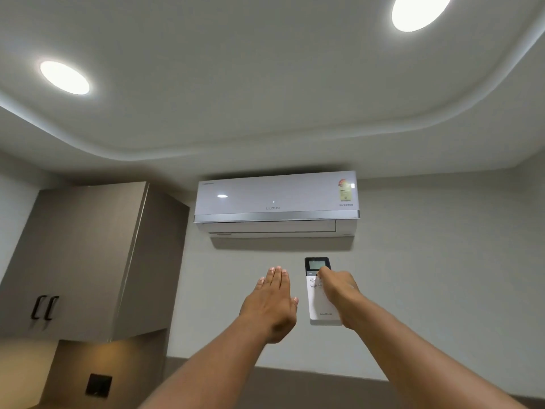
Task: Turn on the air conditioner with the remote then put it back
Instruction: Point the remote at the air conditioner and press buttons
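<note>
A white air conditioner (275, 202) hangs high on the wall, its lower flap lying shut. Just below it is the white remote (316, 302), upright, with its dark screen at the top facing me. My right hand (339, 293) wraps the remote from the right side, with the thumb tip resting on the upper buttons under the screen. My left hand (272, 305) is raised to the left of the remote, flat, fingers straight, holding nothing. Whether the remote touches the wall behind it I cannot tell.
A grey-brown wall cabinet (88, 261) with two dark handles stands to the left of the unit. Two round ceiling lights (64, 77) are lit. A dark switch plate (98, 385) sits low on the left.
</note>
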